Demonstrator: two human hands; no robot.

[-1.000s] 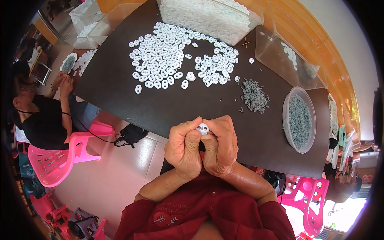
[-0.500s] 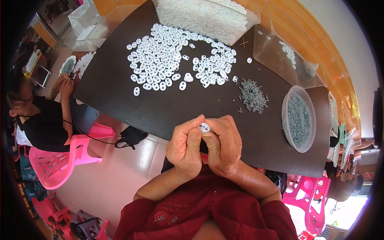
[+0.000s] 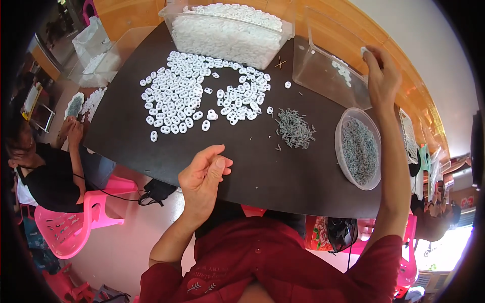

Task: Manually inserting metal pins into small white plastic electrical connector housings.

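My right hand [image 3: 384, 78] is raised at the right over the clear plastic bin [image 3: 316, 76], with a small white oval two-hole piece [image 3: 364, 50] pinched at its fingertips. A few white pieces [image 3: 341, 70] lie inside that bin. Near the table's front edge, my left hand [image 3: 202, 177] hovers with loosely curled fingers, thumb and index apart, and nothing visible in it. Beyond it, many white two-hole pieces [image 3: 174, 98] are spread over the dark table [image 3: 242, 169], beside a second cluster [image 3: 245, 98]. Right of these is a heap of short grey pins [image 3: 295, 130].
A round tub [image 3: 339, 151] of grey pins stands at the table's right, beneath my right forearm. Behind the white pieces is a large bin [image 3: 290, 31] heaped with more. Another person [image 3: 48, 174] works at the far left, near a pink chair [image 3: 93, 214].
My hands have come apart from around one white piece. The right has carried a white piece out to the bin; the left has moved slightly left. The view has shifted a little.
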